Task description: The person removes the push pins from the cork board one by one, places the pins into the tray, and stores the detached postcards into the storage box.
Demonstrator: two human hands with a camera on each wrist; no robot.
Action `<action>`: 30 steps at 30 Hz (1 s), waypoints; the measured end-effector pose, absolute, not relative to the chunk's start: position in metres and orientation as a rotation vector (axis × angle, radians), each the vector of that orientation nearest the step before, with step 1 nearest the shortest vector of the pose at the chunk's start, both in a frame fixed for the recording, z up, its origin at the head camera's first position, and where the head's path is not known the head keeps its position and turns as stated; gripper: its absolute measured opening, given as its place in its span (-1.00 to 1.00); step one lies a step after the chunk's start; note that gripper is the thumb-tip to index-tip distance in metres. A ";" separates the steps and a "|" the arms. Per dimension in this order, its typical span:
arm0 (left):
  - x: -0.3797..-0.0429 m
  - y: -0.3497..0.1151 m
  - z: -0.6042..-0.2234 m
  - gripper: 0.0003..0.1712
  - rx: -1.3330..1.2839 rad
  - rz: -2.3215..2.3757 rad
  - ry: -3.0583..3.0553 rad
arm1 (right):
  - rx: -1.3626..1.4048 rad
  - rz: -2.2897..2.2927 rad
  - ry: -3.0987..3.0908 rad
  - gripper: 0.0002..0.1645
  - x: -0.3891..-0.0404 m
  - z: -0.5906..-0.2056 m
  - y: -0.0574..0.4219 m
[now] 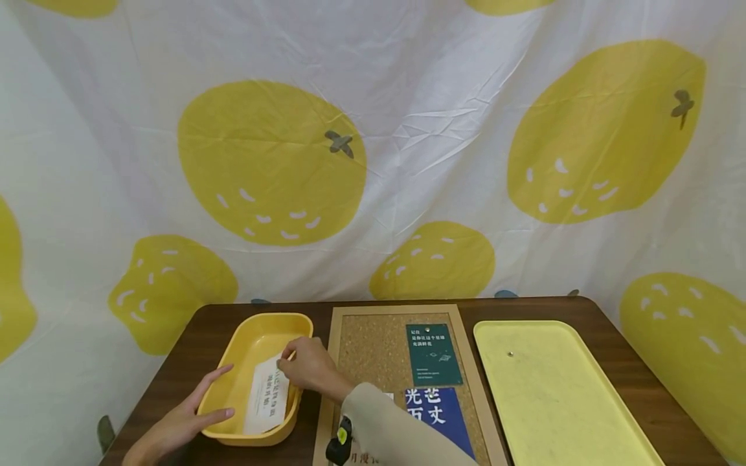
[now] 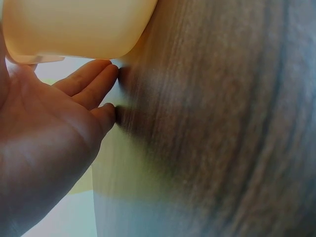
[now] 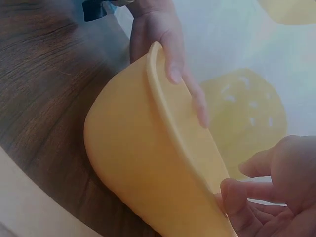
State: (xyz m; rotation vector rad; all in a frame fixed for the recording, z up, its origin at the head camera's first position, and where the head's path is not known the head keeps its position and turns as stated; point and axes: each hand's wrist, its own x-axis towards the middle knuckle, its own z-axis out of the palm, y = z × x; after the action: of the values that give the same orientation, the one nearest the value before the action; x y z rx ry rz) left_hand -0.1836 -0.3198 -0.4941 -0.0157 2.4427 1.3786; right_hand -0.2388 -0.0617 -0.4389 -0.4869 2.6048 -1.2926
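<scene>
Yellow tub is on the dark wood table, w/ a printed white card in it, on the 4-to-6 o'clock side (tub = clock centre, 12 = away from the person).

L hand is at the tub's 8 o'clock: thumb + index spread wide n hooked over the rim, rest of the fingers outside, down low by the tabletop per the L wrist cam, so it's holding the tub by its edge. R hand comes in over the rim at approx 3 o'clock, fingers bent n close together, tips right at the card's far end. Can't tell if they're actually pinching it tbh, R wrist cam doesn't show the card.

Also at 3 o'clock, just beside the tub: a wood-framed corkboard w/ a dark green card held by a pushpin, n a blue card w/ big white chars below it, partly behind the R sleeve. Further out, same dir, a pale yellow tray w/ one tiny pin-like thing on it. Lemon-print curtain hangs at 12, behind everything.
</scene>
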 end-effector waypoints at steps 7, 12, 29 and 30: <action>-0.183 -0.320 -0.495 0.02 -0.032 1.371 2.452 | -0.506 -1.270 2.600 -0.87 -0.244 -0.437 -0.053; -0.183 -0.320 -0.494 0.01 -0.005 1.373 2.455 | -0.576 -1.281 2.608 -0.88 -0.247 -0.432 -0.044; -0.183 -0.321 -0.494 0.01 -0.012 1.365 2.448 | -0.787 -1.418 2.583 -0.88 -0.253 -0.427 0.000; -0.183 -0.321 -0.494 0.01 -0.009 1.363 2.451 | -0.803 -1.405 2.606 -0.88 -0.254 -0.427 0.004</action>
State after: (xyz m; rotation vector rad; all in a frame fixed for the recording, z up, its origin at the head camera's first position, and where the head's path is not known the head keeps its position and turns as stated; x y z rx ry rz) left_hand -0.1832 -0.3207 -0.4941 -0.0088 2.4514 1.3626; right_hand -0.2537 0.0035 -0.4267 -0.8027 2.6059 -1.4052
